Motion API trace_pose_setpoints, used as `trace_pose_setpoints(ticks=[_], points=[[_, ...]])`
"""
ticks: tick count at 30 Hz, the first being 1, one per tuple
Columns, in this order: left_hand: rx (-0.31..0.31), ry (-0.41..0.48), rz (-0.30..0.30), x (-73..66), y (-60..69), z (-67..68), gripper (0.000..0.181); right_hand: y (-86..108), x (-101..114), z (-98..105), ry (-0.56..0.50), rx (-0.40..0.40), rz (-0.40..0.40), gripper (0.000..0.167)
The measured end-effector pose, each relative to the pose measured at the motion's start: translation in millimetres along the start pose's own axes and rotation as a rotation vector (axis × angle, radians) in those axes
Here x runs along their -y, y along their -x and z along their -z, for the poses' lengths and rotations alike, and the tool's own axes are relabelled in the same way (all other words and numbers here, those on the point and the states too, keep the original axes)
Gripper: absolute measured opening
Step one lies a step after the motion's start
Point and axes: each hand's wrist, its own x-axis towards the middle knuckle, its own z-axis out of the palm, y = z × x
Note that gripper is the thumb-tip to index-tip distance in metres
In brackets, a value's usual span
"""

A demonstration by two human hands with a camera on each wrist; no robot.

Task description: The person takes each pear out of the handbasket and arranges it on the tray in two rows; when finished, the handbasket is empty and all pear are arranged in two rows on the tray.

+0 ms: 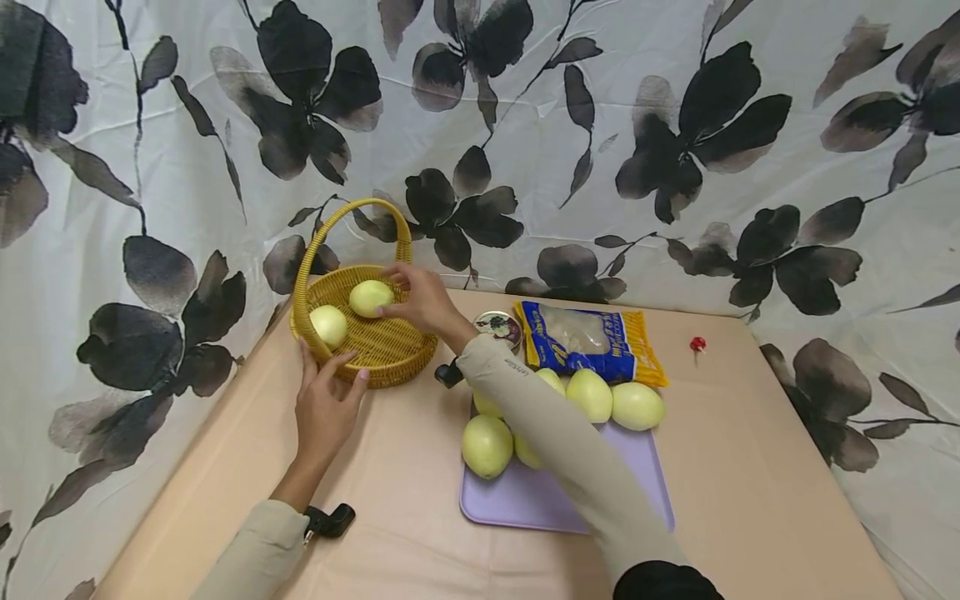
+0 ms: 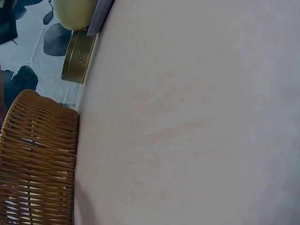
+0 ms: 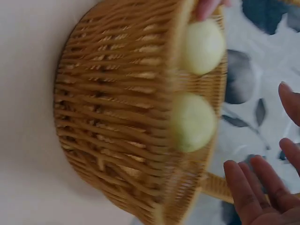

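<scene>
A yellow wicker basket (image 1: 390,367) with a tall arched handle stands at the table's back left. Inside it lie two pale yellow-green, melon-like fruits, the front-left fruit (image 1: 328,327) and the back fruit (image 1: 371,298). My left hand (image 1: 327,408) holds the basket's front-left rim, with fingertips over the edge beside a fruit in the right wrist view. Above the basket's right side, my right hand (image 1: 426,302) is close to the back fruit. The right wrist view shows its fingers (image 3: 243,192) spread and apart from both fruits.
Several more such fruits (image 1: 487,447) sit on a purple tray (image 1: 525,504) beneath my right forearm. Behind them are a round tin (image 1: 498,327) and a blue-yellow packet (image 1: 585,340). A small red lollipop-like item (image 1: 697,343) lies at right. Flowered cloth hangs behind.
</scene>
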Motion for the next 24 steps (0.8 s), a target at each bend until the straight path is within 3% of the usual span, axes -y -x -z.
trace_pose_setpoints(ticks=[7,14,18,21,24], points=[[0.002,-0.002,0.007,1.9,0.0,0.7,0.043,-22.8,-17,-25,-0.018,0.009,-0.048,0.063],[0.007,-0.004,0.012,2.8,2.6,-1.9,0.043,-29.1,-25,-36,0.005,0.038,-0.123,0.066],[0.006,-0.011,0.005,3.0,2.9,-2.1,0.043,-30.1,-27,-40,0.036,0.009,-0.174,0.063],[-0.003,-0.013,-0.005,3.6,2.1,-1.8,0.042,-30.1,-28,-40,0.072,-0.025,-0.181,0.059],[-0.010,-0.012,-0.004,4.0,1.1,-1.6,0.042,-30.9,-28,-41,0.101,-0.019,-0.136,0.063]])
